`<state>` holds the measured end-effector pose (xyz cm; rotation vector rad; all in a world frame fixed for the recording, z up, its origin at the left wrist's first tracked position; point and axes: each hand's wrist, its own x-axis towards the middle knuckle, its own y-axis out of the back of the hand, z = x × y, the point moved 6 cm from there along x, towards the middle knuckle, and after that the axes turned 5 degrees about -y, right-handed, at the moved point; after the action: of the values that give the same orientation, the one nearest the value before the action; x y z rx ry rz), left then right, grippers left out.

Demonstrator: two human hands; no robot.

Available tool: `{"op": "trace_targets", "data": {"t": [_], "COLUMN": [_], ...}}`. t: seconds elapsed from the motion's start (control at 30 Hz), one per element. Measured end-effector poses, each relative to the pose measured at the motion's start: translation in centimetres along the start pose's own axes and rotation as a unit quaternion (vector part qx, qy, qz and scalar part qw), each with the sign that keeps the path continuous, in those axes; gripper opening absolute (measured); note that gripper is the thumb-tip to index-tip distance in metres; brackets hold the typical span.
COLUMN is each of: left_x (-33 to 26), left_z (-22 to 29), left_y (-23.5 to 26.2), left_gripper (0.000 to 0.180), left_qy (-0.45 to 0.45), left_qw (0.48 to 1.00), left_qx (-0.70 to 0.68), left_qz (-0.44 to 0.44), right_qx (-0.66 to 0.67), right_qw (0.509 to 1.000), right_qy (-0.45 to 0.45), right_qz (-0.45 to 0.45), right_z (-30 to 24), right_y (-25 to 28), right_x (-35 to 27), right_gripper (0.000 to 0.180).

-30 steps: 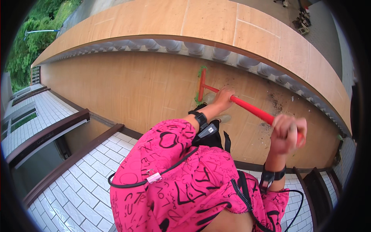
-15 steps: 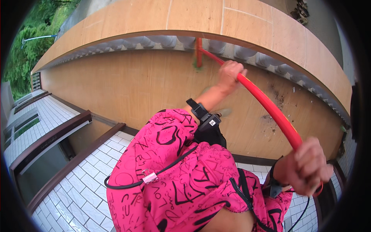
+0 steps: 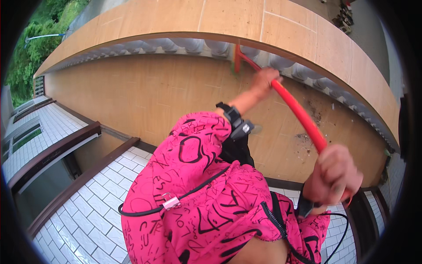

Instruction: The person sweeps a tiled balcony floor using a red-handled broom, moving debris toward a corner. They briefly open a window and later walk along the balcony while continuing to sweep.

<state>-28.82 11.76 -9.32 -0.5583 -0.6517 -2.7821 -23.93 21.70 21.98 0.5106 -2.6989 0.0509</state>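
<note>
A long red broom [image 3: 301,116] slants across the view, from the lower right up to the balustrade. Its narrow red head [image 3: 237,59], with a little green at its foot, stands at the base of the balusters. My left hand [image 3: 265,82] is wrapped around the handle's farther part. Closer to me, my right hand [image 3: 336,174] closes on the upper end of the handle, and a bit of red shows beyond it. Around my left wrist is a black strap with a small device [image 3: 239,125].
Dark debris [image 3: 307,138] lies scattered on the tan tiled floor [image 3: 145,97] right of the broom head. A tan railing [image 3: 167,20] curves over grey balusters [image 3: 189,45]. White brick wall [image 3: 88,211] and a dark-framed window [image 3: 52,176] flank me. A black cable [image 3: 345,237] hangs by my right arm.
My right hand has moved up and to the left with the handle's end. My left hand keeps its grip. The whole view has shifted slightly, and the broom head stays by the balusters.
</note>
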Motion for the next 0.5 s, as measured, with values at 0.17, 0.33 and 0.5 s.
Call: {"op": "trace_targets", "data": {"t": [0.17, 0.33, 0.5], "left_x": [3.3, 1.0, -4.0], "left_z": [-7.8, -7.1, -2.2], "left_y": [-0.9, -2.5, -2.4], "left_gripper": [0.014, 0.015, 0.015], "left_qy": [0.069, 0.095, 0.112], "left_qw": [0.981, 0.981, 0.976], "left_qx": [0.016, -0.057, -0.022], "left_qz": [-0.181, -0.160, -0.183], "right_qx": [0.080, 0.087, 0.151], "right_qw": [0.987, 0.980, 0.988], "right_qy": [-0.047, -0.041, 0.007], "right_qz": [0.129, 0.173, 0.040], "right_z": [8.9, 8.1, 3.1], "right_y": [0.4, 2.4, 0.6], "right_x": [4.3, 3.3, 2.7], "right_gripper": [0.010, 0.011, 0.012]}}
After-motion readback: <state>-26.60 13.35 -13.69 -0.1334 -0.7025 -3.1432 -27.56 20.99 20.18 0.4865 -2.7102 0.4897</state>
